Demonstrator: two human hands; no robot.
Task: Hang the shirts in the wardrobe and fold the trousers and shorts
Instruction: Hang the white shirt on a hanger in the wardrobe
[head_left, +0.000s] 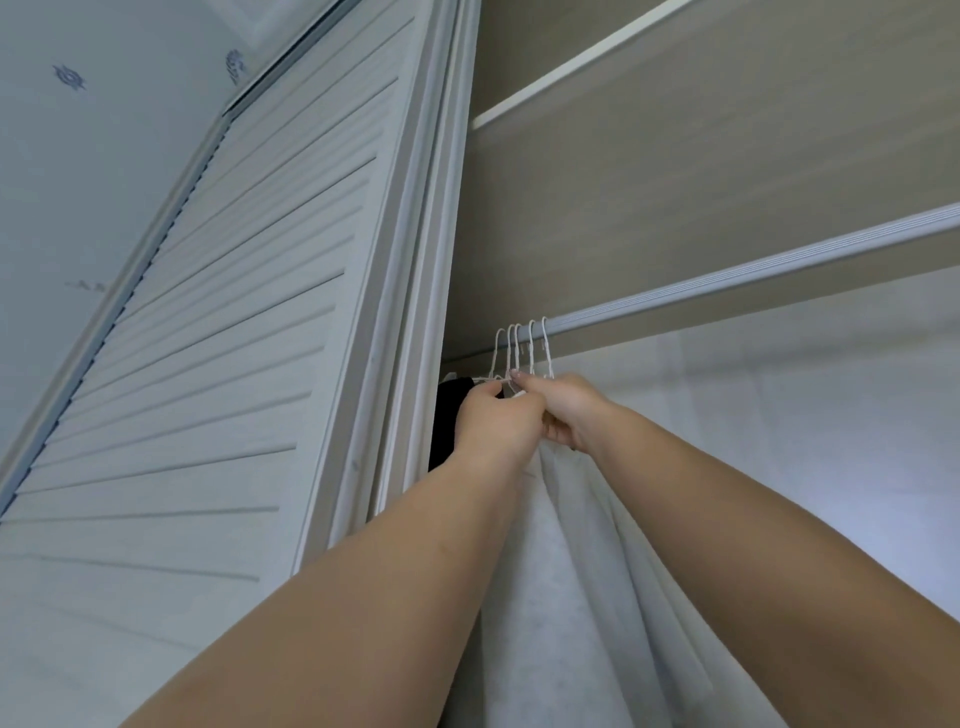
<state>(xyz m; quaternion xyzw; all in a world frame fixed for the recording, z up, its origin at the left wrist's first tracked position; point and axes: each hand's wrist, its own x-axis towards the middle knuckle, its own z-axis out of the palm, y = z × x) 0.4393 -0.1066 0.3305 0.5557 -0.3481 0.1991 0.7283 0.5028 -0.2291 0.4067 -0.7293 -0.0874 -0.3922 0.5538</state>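
Up at the rail, head view only. Both arms reach high into the wardrobe. Left hand (488, 421) has its fingers curled round the neck of a thin white wire hanger (500, 358) near the left end of the ribbed grey metal hanging rail (753, 273). Right hand (563, 410) is closed just beside it, fingers and thumb pinching a hanger's base with the top of the pale white cloth shirt (587, 571). Knuckles of the two hands touch.

Several hooks sit bunched together over the rail; which one carries this shirt, I cannot tell. A black garment (452, 426) hangs behind the left hand, hard against the white louvred wardrobe door (218, 338).

Judgement on the step: seat the hook fully over the rail before letting go, keep its neighbours from tangling, then slide it right into the free stretch so the cloth falls unbunched.

Orientation: the shirt's long axis runs straight down from the hook, collar end up at the hands, hem below and out of frame. The rail runs from the door side away to the right.
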